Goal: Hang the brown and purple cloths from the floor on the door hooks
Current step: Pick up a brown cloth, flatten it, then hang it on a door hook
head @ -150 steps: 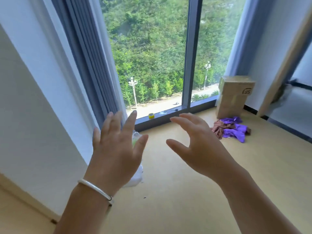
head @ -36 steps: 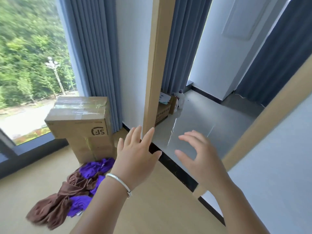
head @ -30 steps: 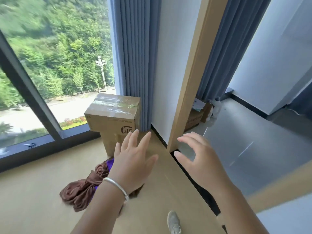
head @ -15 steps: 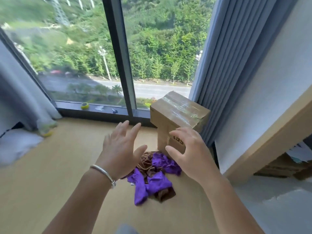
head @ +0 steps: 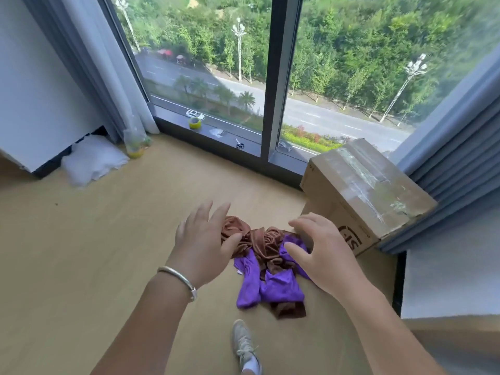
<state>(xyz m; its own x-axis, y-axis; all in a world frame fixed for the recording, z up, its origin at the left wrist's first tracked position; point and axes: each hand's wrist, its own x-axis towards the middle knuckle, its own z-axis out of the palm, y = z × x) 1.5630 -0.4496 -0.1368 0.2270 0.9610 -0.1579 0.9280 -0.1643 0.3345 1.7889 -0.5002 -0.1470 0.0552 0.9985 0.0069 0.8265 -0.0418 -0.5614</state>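
Head view: left hand partly hides brown cloth.

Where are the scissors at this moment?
In the head view, the scissors lie on the window sill, left of the dark window post and right of the yellow tape roll.

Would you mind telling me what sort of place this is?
Probably an upper-floor room in a flat or office, sparsely furnished: a tall window overlooking a road, grey curtains, and a taped cardboard box on the wood-look floor.
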